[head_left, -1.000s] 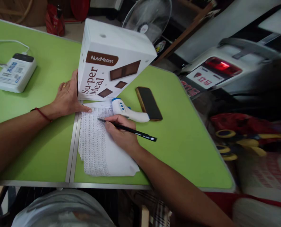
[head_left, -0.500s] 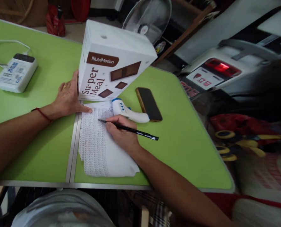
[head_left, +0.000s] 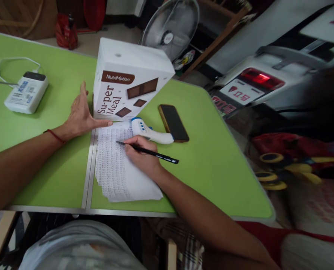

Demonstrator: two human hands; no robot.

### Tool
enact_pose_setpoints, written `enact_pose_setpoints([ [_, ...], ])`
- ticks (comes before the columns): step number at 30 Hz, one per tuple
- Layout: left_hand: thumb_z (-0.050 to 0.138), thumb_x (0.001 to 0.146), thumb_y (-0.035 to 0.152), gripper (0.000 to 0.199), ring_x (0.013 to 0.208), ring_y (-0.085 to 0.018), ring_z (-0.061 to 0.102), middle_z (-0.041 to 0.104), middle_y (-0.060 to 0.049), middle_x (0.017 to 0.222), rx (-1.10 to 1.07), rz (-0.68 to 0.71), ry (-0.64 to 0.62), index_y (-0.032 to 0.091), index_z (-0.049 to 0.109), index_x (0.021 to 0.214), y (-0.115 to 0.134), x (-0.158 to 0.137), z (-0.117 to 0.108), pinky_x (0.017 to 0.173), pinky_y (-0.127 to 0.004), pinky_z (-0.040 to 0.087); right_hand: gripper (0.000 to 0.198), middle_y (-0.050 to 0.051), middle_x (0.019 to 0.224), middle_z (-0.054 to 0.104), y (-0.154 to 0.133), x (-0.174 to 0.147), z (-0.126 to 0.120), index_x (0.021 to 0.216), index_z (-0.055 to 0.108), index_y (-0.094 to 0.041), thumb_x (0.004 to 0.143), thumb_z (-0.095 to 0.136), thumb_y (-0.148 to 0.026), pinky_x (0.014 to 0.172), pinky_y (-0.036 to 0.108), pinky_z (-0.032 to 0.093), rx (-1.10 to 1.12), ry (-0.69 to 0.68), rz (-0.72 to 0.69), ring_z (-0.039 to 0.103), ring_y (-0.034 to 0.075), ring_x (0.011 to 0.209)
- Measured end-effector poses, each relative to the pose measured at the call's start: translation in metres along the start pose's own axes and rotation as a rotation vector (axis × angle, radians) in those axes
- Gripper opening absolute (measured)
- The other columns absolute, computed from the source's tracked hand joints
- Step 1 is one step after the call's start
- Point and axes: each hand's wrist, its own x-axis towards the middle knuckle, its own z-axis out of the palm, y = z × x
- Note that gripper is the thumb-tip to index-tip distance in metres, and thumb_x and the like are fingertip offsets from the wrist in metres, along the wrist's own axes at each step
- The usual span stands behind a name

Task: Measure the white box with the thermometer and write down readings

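My right hand (head_left: 143, 154) is closed round a black pen (head_left: 164, 156), its tip at the written lines on a stack of paper sheets (head_left: 114, 176). Small handwriting fills the left part of the top sheet; the right part is blank. My left hand (head_left: 81, 114) is open, thumb stretched to the sheets' top edge and fingers spread beside the left side of a white "NutriMotion Su-per Meal" box (head_left: 144, 65). Whether the fingers touch the box I cannot tell. A white and blue infrared thermometer (head_left: 155, 135) lies across the top of the sheets, just above my right hand.
Right of the thermometer lies a phone (head_left: 174, 122) in a brown case. A white charger box with cables (head_left: 27, 92) sits on the green table (head_left: 211, 165) at left. Beyond the table stand a fan (head_left: 169, 33) and a white scooter (head_left: 253, 82).
My left hand's fingers have lifted and spread away from the box's side. The right hand still holds the pen at nearly the same spot on the sheet. The view has shifted slightly.
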Motion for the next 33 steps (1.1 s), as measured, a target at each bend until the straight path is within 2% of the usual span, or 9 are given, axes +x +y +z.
enact_pose_setpoints([
  [3,0.051,0.073,0.099,0.130,0.156,-0.042,0.021,0.019,-0.021,0.167,-0.031,-0.011,0.130,0.019,0.000,0.161,0.007,-0.002,-0.003,0.124,-0.060,0.024,0.003,-0.004,0.061,0.063,0.005,0.002,0.005,0.072,0.066,-0.023,0.072,0.063,-0.022,0.055,0.029,0.048,-0.018,0.009,-0.032,0.052,0.012,0.055],
  [6,0.030,0.087,0.095,0.107,0.155,-0.036,0.023,0.020,-0.015,0.165,-0.024,0.056,0.315,0.021,0.005,0.159,0.010,-0.001,-0.005,0.123,-0.057,0.023,0.005,-0.004,0.061,0.063,0.007,0.003,0.009,0.069,0.064,-0.023,0.070,0.062,-0.019,0.057,0.029,0.049,-0.030,0.037,-0.051,0.054,0.012,0.056],
  [10,0.030,0.092,0.089,0.084,0.127,-0.027,0.045,0.040,-0.009,0.141,-0.065,0.082,0.473,0.028,0.023,0.148,0.005,0.002,-0.007,0.108,-0.055,0.038,0.004,-0.004,0.060,0.063,0.005,0.004,0.011,0.068,0.062,-0.024,0.070,0.061,-0.020,0.056,0.029,0.048,-0.018,0.018,-0.056,0.054,0.013,0.055],
  [13,0.028,0.092,0.089,0.076,0.115,-0.026,0.046,0.043,-0.008,0.124,-0.088,0.088,0.537,0.031,0.030,0.140,-0.002,0.002,-0.008,0.103,-0.054,0.042,0.003,-0.005,0.058,0.061,0.003,0.003,0.011,0.068,0.062,-0.025,0.069,0.061,-0.022,0.054,0.028,0.047,0.008,0.009,-0.053,0.053,0.013,0.054],
  [19,0.025,0.086,0.095,0.077,0.127,-0.030,0.041,0.044,-0.008,0.125,-0.045,-0.097,0.471,0.034,0.031,0.135,-0.009,-0.003,-0.017,0.108,-0.061,0.035,0.005,-0.005,0.058,0.060,0.000,-0.005,0.007,0.070,0.061,-0.026,0.073,0.057,-0.026,0.055,0.029,0.048,-0.033,-0.021,-0.065,0.052,0.013,0.053],
  [22,0.038,0.087,0.087,0.061,0.106,-0.029,0.052,0.047,-0.008,0.110,-0.052,-0.128,0.540,0.032,0.039,0.114,-0.006,-0.004,-0.019,0.096,-0.056,0.045,0.006,-0.004,0.061,0.062,-0.001,-0.010,0.004,0.074,0.063,-0.026,0.074,0.057,-0.024,0.058,0.030,0.051,-0.057,-0.054,-0.091,0.055,0.013,0.054],
  [26,0.056,0.084,0.066,0.042,0.080,-0.028,0.052,0.044,-0.005,0.086,-0.046,-0.182,0.524,0.030,0.035,0.085,-0.002,-0.004,-0.019,0.079,-0.052,0.051,0.007,-0.004,0.062,0.064,-0.002,-0.014,0.002,0.075,0.063,-0.026,0.074,0.058,-0.022,0.059,0.030,0.053,-0.055,-0.029,-0.094,0.057,0.014,0.054],
  [30,0.063,0.081,0.053,0.043,0.074,-0.026,0.053,0.040,-0.001,0.070,-0.079,-0.234,0.387,0.028,0.030,0.069,0.003,-0.004,-0.014,0.078,-0.050,0.051,0.007,-0.003,0.063,0.065,-0.004,-0.015,0.002,0.075,0.064,-0.025,0.074,0.058,-0.021,0.060,0.031,0.053,-0.076,-0.038,-0.074,0.058,0.014,0.054],
  [33,0.065,0.082,0.048,0.052,0.057,-0.019,0.043,0.033,0.001,0.060,-0.153,-0.161,0.398,0.026,0.023,0.061,0.020,-0.003,-0.016,0.062,-0.042,0.047,0.007,-0.003,0.063,0.065,-0.005,-0.014,0.001,0.074,0.064,-0.026,0.073,0.058,-0.022,0.059,0.030,0.053,-0.083,-0.042,-0.064,0.058,0.014,0.054],
])
